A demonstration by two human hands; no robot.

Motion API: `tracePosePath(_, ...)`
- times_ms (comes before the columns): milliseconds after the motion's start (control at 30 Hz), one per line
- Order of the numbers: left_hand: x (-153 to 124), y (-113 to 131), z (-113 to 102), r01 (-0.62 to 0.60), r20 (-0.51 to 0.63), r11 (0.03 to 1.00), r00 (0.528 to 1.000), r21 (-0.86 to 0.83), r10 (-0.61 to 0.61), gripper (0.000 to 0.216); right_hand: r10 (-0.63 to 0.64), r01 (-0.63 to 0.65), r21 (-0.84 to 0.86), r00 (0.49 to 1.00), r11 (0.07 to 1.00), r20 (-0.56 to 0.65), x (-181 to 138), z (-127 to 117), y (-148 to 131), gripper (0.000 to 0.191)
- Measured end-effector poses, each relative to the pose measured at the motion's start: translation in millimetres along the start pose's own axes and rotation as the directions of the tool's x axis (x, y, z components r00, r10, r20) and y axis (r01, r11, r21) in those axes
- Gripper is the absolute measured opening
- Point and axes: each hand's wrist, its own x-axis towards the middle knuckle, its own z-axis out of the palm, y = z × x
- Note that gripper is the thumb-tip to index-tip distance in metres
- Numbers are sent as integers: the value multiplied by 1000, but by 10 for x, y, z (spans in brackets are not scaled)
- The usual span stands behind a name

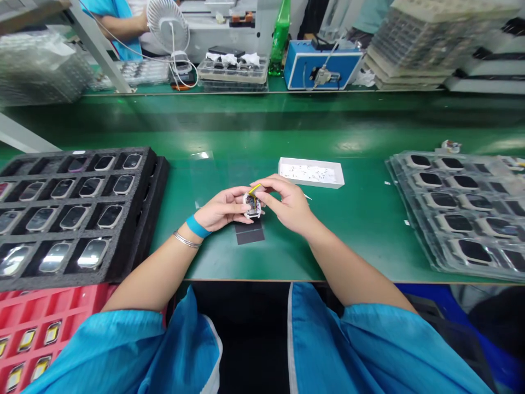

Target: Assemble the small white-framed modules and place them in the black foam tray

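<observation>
My left hand (221, 209), with a blue band and a bracelet at the wrist, grips a small smartwatch case (253, 207) by its side. The case is tilted, and its dark inner parts show. From its top edge sticks up a thin yellow strip (255, 189). My right hand (287, 202) pinches at this strip with thumb and forefinger; whether the strip is tape or a flex cable I cannot tell. Just below the hands, a dark flat rectangle (250, 234) lies on the green table (348, 241).
A white box (340, 176) with tiny dark pieces lies beyond my right hand. Left stands a black foam tray (143, 164) of watches, with a red tray (88, 306) below. Clear trays (414, 235) of watches lie right. A person's arm (127, 26) shows behind a fan (166, 24).
</observation>
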Motion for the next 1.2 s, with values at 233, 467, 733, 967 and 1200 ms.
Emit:
tracePosePath(233, 49, -37, 27, 7, -127, 999, 992, 37, -2, 37, -76, 63, -275, 996, 959, -38, -22, 55, 50, 18)
tracePosePath(467, 96, -71, 83, 64, -285, 995, 958, 80, -39, 19, -27, 15, -257, 999, 966, -43, 4, 168, 216, 21)
tracePosePath(733, 79, 60, -17, 8, -518, 1000, 855, 27, 7, 8, 234, -220, -298, 972, 929, 12, 72, 210, 399, 10)
tracePosePath(967, 92, 51, -24, -45, -617, 999, 786, 7, 40, 7, 238, -119, -569, 961, 813, 139, 30, 353, 411, 13)
tracePosePath(1200, 101, 55, -11, -71, -629, 997, 776, -14, 46, 9, 190, -94, -564, 975, 820, 114, 11, 378, 476, 11)
